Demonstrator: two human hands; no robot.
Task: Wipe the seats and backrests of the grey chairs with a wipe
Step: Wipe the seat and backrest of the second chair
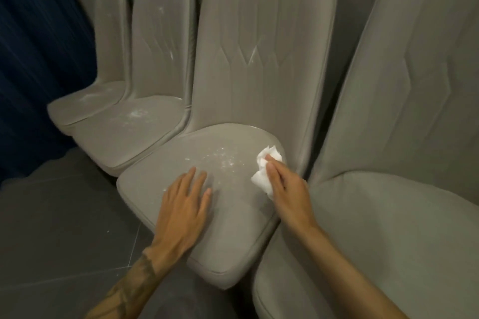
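Wipe point(260, 179): pinned flat beneath my right hand point(287, 189), fingers straight, pressing. Left hand point(185, 199): spread flat, bracing the seat point(228, 235). Method: sweep left through the white specks point(223, 160) just beside my fingertips, with even pressure.

The seat point(220, 228) of the nearest grey chair is covered in matt, soft-napped cloth, much like suede, with a piped seam round its edge. White powdery specks point(225, 160) dust its middle. The backrest point(259, 46) has the same cloth, stitched into shallow ribs and marked with chalky white streaks. The wipe point(261, 176) is thin white tissue-like paper, crumpled and matt. The floor point(64, 215) is dark grey tile, smooth with a faint sheen. The curtain point(33, 46) is dark blue pleated cloth.
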